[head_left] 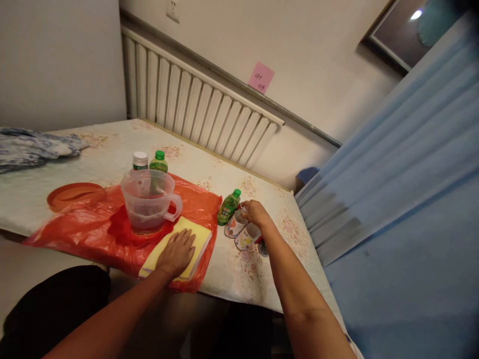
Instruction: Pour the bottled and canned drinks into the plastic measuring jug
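My left hand lies flat, fingers stretched out, on a yellow cloth that rests on a red plastic bag. My right hand is curled over small patterned cups lying on the table, fingers closed round one of them. A small green bottle stands just left of that hand. A clear plastic measuring jug stands on a red lid behind the yellow cloth.
Two more bottles stand behind the jug. An orange lid lies at the left on the flowered tablecloth. Blue fabric is bunched at the far left. A radiator lines the wall; a blue curtain hangs at the right.
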### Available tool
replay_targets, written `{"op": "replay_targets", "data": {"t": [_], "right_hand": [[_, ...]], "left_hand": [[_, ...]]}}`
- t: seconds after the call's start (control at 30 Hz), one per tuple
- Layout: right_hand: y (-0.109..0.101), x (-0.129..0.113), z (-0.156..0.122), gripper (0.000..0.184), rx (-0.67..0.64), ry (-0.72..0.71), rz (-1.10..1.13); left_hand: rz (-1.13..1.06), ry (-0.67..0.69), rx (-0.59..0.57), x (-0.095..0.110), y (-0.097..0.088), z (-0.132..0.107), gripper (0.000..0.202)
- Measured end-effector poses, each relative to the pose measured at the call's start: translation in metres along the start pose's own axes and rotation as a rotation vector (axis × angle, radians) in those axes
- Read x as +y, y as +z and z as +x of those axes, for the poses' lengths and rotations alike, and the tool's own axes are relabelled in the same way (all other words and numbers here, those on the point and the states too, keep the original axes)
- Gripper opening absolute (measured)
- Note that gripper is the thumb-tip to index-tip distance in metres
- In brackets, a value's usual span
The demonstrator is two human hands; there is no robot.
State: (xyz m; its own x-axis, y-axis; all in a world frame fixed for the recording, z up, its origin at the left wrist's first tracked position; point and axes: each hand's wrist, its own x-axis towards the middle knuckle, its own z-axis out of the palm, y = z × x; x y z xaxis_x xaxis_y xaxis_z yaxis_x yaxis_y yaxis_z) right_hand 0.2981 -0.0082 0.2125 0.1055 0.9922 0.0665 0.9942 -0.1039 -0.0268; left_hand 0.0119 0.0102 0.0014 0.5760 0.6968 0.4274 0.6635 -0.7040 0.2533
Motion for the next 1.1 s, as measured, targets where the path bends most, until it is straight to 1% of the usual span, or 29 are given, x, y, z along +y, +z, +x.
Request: {"op": "replay_targets", "data": {"t": [0.1, 0.23, 0.43, 0.67, 0.77, 0.83, 0.87, 0.93, 1.0, 1.1], "right_hand": [[0.000, 0.001, -0.001, 0.035, 0.000, 0.020, -0.004], [0.000, -0.001, -0.002, 0.031, -0.001, 0.045, -0.006], [-0.002, -0.004, -0.002, 0.031, -0.011, 0.059, 0.003], [0.000, 0.000, -0.001, 0.039, 0.011, 0.061, 0.058], [0.001, 0.005, -0.005, 0.048, 0.058, 0.061, 0.099], [0.001, 0.009, -0.011, 0.057, 0.115, 0.070, 0.123], [0.002, 0.011, -0.016, 0.059, 0.164, 0.072, 0.154], [0.005, 0.016, -0.029, 0.060, 0.306, 0.086, 0.279], [0.011, 0.020, -0.048, 0.058, 0.482, 0.129, 0.461], [0.031, 0.028, -0.080, 0.056, 0.689, 0.279, 0.679]], "left_hand": [[-0.008, -0.001, 0.011, 0.000, 0.000, 0.000, 0.041], [0.036, 0.008, 0.002, 0.000, 0.000, 0.001, 0.041], [0.044, 0.006, -0.022, 0.001, -0.001, 0.001, 0.042], [0.017, 0.005, -0.010, 0.000, 0.000, 0.001, 0.041], [0.055, 0.010, -0.009, -0.001, 0.001, 0.001, 0.041], [0.075, 0.012, -0.012, -0.001, 0.001, 0.001, 0.041], [0.080, 0.014, -0.013, 0.000, 0.001, 0.001, 0.041], [0.078, 0.016, -0.014, 0.000, -0.001, 0.001, 0.041], [0.067, 0.016, -0.011, 0.001, -0.002, 0.001, 0.041], [0.057, 0.018, -0.002, 0.002, -0.003, 0.001, 0.040]]}}
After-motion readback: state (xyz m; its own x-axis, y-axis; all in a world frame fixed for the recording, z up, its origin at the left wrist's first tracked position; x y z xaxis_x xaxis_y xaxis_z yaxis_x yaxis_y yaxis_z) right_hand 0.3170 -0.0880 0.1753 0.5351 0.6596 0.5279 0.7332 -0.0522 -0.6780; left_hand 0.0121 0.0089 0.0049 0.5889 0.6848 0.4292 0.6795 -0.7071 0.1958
